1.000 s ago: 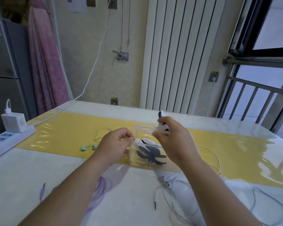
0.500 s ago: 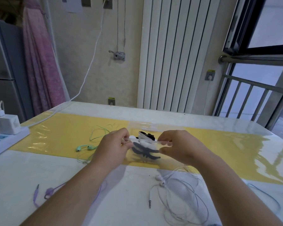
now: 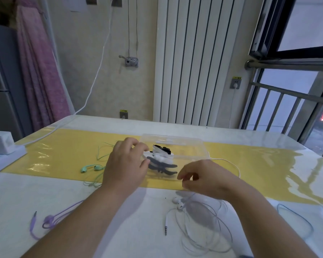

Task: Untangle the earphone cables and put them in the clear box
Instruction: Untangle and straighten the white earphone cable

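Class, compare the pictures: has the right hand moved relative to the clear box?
Yes. The right hand has dropped from above the clear box to its near side.

The left hand (image 3: 125,164) grips the left end of the clear box (image 3: 190,146) and hides that corner. The black and white pieces (image 3: 161,152) inside blur through the plastic; what they are cannot be told. Whether the right hand (image 3: 207,177) pinches anything cannot be told. The purple earphone cable (image 3: 50,218) runs under the left forearm, and the white earphone cable (image 3: 203,239) under the right. The picture's left edge cuts off the power strip (image 3: 6,159).
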A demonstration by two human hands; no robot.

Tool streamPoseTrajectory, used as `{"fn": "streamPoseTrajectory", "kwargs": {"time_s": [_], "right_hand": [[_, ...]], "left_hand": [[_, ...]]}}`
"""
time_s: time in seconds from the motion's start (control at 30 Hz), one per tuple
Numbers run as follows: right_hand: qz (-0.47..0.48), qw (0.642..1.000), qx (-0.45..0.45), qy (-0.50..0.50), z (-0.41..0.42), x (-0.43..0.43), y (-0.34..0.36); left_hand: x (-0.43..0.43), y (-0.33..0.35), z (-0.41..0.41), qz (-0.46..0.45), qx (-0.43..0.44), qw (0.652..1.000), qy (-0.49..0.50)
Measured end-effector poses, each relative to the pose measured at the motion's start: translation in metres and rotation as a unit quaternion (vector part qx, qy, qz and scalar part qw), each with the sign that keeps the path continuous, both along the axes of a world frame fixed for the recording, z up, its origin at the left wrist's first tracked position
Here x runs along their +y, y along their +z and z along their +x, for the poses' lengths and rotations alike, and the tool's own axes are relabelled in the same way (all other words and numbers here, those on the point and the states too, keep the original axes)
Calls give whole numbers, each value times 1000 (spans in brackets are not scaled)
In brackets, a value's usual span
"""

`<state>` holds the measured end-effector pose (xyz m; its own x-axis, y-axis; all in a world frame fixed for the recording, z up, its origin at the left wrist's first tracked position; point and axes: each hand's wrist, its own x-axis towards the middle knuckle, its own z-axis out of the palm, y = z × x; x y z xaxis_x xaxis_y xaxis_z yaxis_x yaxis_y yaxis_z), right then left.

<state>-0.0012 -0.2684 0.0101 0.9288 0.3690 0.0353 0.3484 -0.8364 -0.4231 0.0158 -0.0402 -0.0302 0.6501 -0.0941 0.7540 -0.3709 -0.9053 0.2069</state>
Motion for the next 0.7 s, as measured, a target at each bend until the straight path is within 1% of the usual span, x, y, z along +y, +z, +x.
{"fn": "streamPoseTrajectory", "kwargs": {"time_s": [0.03, 0.07, 0.1, 0.13, 0.17, 0.2, 0.23, 0.27, 0.37, 0.47, 0.53, 0.6, 0.7], "right_hand": [[-26, 999, 40, 8, -1, -1, -1], [-46, 996, 69, 14, -2, -2, -1], [-70, 993, 90, 16, -2, -3, -1], [-98, 990, 104, 13, -3, -3, -1], [-126, 986, 109, 4, -3, -3, -2], [-151, 982, 109, -7, -3, -3, -3], [-171, 980, 102, -18, -3, -4, -3], [-190, 977, 91, -26, -2, -4, -4], [-204, 975, 85, -24, -1, 0, -8], [-142, 984, 108, -18, -1, 4, -9], [-92, 989, 112, -21, -1, 5, -6], [1, 989, 139, -41, -1, 6, -4], [130, 976, 160, -68, -2, 7, -2]], "left_hand": [[-1, 2, -3, 16, 9, 999, -39], [-2, 4, -6, 19, 53, 995, -79], [-2, 4, -10, 12, 127, 985, -117], [-1, 3, -12, 13, 212, 966, -144], [-1, 3, -14, 37, 289, 944, -154], [-1, 1, -15, 73, 338, 926, -151], [-1, 0, -16, 95, 363, 915, -147], [-1, -1, -17, 98, 373, 911, -145], [-2, 1, -16, 49, 395, 905, -150], [-8, 2, -18, -3, 428, 888, -166], [-16, 3, -23, -21, 437, 884, -162], [-24, 2, -28, -9, 438, 889, -135], [-35, 0, -32, 42, 415, 904, -95]]}}
